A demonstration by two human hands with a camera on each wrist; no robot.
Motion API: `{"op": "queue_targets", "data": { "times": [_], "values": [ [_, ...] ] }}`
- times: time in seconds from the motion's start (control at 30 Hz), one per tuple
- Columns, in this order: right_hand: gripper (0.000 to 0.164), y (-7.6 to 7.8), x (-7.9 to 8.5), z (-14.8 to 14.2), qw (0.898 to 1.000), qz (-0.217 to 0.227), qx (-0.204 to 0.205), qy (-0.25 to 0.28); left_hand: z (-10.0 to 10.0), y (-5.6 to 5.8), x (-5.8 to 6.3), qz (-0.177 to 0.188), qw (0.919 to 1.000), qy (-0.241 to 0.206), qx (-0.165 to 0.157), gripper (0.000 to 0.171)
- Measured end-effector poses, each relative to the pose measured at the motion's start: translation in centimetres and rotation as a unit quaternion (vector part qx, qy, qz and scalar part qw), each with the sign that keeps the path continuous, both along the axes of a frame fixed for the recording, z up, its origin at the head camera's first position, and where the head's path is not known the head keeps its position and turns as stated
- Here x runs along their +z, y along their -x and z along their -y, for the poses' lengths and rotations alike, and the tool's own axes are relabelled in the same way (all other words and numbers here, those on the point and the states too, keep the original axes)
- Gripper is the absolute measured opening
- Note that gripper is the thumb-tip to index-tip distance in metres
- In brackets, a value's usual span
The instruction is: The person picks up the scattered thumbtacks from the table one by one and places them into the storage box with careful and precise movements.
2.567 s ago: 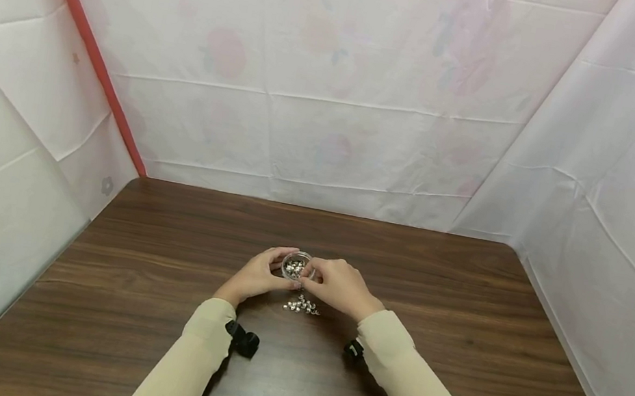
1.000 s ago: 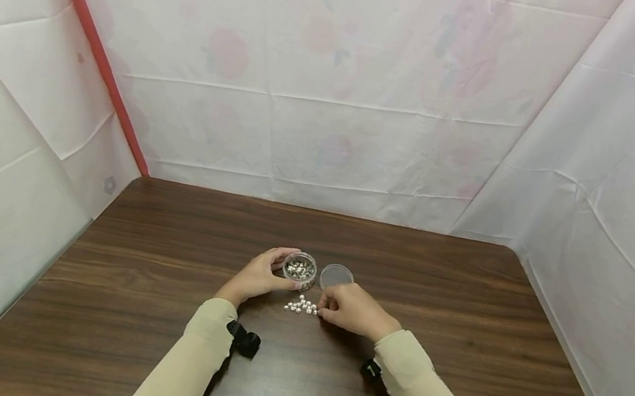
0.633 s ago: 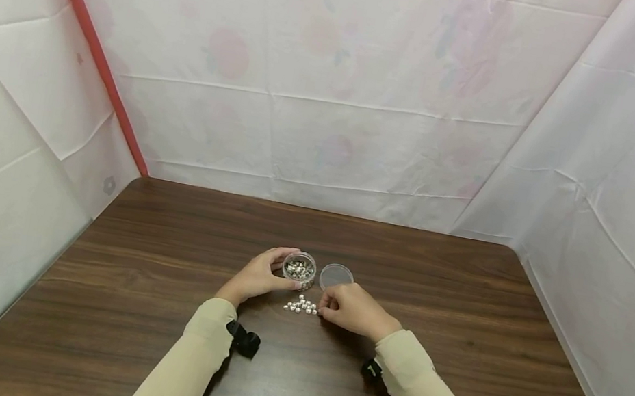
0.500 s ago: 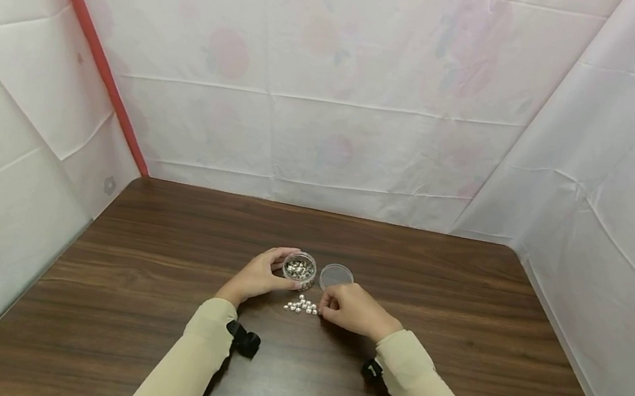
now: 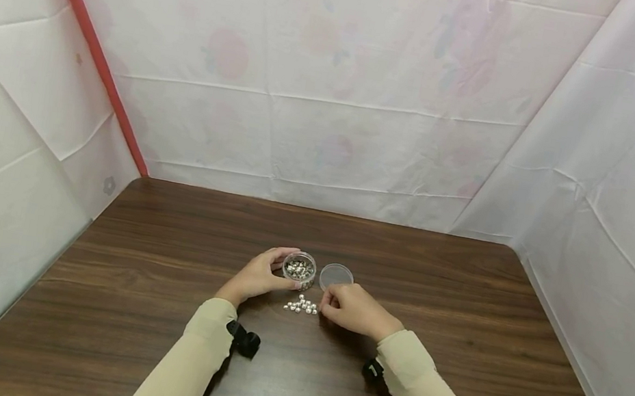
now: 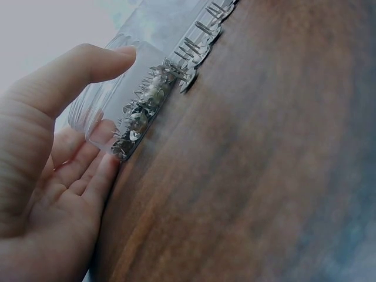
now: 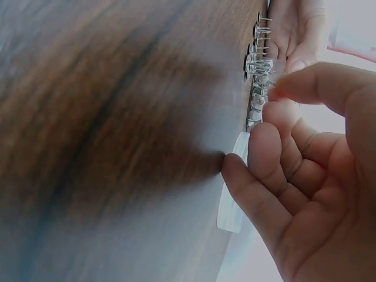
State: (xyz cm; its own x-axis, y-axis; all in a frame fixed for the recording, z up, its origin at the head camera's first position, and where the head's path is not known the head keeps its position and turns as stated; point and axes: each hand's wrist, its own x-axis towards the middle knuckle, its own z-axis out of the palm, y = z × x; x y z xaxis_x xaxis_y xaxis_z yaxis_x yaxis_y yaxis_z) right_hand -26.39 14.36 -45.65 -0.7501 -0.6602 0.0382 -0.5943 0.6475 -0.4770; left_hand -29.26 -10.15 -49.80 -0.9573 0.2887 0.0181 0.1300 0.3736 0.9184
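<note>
My left hand (image 5: pixel 258 277) curls round a clear round plastic jar (image 6: pixel 107 97), thumb on one side and fingers on the other. Silver thumbtacks (image 6: pixel 141 114) fill the jar's lower part. Just in front of it on the table, a loose group of thumbtacks (image 5: pixel 300 306) lies with points upward. At the right end of that group is my right hand (image 5: pixel 358 310). In the right wrist view its thumb and forefinger are pressed together at a thumbtack (image 7: pixel 272 83), mostly hidden by the fingertips, and the other fingers are curled.
A clear round lid (image 5: pixel 336 275) lies right of the jar, behind my right hand and partly covered by it. The brown wooden table (image 5: pixel 161 242) reaches back to a white patterned sheet (image 5: pixel 322 88), with more sheeting at both sides.
Since the oldest frame, my right hand has moved from the jar's mouth rightward to the loose thumbtacks, uncovering the lid. Lately its fingers shifted only slightly. The left hand stays on the jar.
</note>
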Motion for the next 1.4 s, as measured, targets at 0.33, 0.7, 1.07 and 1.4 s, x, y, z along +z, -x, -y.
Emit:
{"op": "queue_targets", "data": {
  "times": [0.33, 0.7, 1.07, 1.4],
  "values": [
    [0.007, 0.0, 0.0, -0.2, 1.0, 0.005, -0.013, 0.015, 0.0, -0.1, 0.1, 0.004, 1.0, 0.003, -0.001, 0.077],
    [0.005, 0.5, 0.5, 0.1, 0.999, -0.01, -0.013, 0.05, 0.0, 0.0, 0.1, 0.001, 1.0, 0.002, -0.005, 0.077],
    [0.005, 1.0, 1.3, 1.3, 0.994, -0.063, -0.071, 0.053, 0.1, 0.0, -0.1, 0.007, 0.9999, -0.007, -0.006, 0.079],
    [0.008, 1.6, 1.8, 2.6, 0.992, -0.078, -0.085, 0.053, 0.0, 0.0, 0.1, 0.007, 0.9999, -0.006, -0.006, 0.077]
  ]
}}
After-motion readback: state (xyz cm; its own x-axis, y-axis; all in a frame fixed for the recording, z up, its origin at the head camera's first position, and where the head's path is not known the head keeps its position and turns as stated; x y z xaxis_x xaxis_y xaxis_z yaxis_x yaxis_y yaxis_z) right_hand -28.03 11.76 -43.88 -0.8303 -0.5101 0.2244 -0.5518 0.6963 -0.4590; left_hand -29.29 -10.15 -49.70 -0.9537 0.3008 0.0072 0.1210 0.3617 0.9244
